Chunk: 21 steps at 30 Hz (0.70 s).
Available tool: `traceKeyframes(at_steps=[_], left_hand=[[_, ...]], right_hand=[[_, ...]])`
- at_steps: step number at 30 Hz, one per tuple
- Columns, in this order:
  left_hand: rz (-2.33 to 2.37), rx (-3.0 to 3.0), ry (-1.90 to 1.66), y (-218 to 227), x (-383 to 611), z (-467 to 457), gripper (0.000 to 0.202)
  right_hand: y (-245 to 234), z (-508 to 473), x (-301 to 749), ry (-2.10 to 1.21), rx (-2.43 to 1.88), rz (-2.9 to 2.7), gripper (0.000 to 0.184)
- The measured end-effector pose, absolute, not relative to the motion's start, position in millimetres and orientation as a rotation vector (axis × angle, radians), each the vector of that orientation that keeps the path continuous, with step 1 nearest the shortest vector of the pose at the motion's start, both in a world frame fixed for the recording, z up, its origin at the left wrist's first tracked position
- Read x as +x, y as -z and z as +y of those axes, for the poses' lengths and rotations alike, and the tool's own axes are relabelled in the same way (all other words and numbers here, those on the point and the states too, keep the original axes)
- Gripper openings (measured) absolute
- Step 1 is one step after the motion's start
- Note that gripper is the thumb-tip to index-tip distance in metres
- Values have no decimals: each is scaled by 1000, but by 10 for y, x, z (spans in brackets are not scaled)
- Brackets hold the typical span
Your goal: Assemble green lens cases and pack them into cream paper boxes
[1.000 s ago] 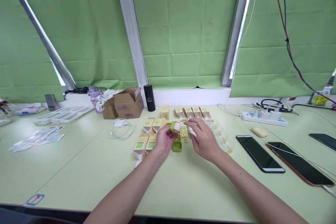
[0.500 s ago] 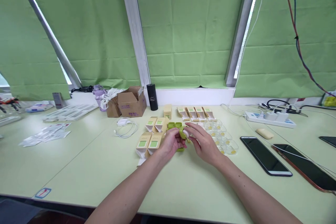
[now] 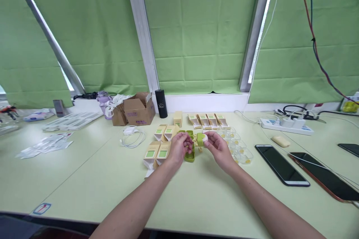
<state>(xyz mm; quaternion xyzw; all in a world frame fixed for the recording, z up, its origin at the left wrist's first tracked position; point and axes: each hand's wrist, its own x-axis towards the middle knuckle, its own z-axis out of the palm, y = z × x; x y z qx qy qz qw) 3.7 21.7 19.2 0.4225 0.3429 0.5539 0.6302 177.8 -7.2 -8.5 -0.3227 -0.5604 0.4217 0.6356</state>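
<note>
My right hand (image 3: 218, 147) pinches a small green case with a white end (image 3: 201, 139) just above the table. My left hand (image 3: 179, 148) is curled beside it, fingers bent toward a small yellow piece; what it holds is too small to name. Under the hands lie more green cases (image 3: 190, 155). Tan cartons with green labels (image 3: 157, 151) lie to the left of the hands. A row of opened tan cartons (image 3: 208, 120) lies behind. Clear plastic trays with yellow bits (image 3: 238, 148) sit to the right.
A pale green table (image 3: 84, 179) carries two brown cardboard boxes (image 3: 134, 111), a black cylinder (image 3: 160, 104), a white cable (image 3: 131, 137), two phones (image 3: 282, 164), a power strip (image 3: 286, 125), a beige oval case (image 3: 279, 141) and white packets (image 3: 45, 145) at left. Green blinds hang behind.
The green case passed from my left hand to my right hand, and the hands drew slightly apart. The view shifted a little.
</note>
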Motion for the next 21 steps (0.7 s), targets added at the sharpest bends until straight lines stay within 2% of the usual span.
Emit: traceKeyframes(at_steps=[9,15,17,21], left_hand=[[742,1046,-1367,-239,45,188,35],[859,1531,-1484,-298,-41,202,13],[974,1885,-1368,-344,-96,191,23],[1178,2366,-807,-398,-175,156,51]], right_hand=[[95,-40,1810,-1028,-728,-1185,49],[81,-44,1810,-1028,-729,-1144,53],[87,-38,1814,-1017,-736,-1130,54],[90,-37,1825,-1001,-749,-1126,53]])
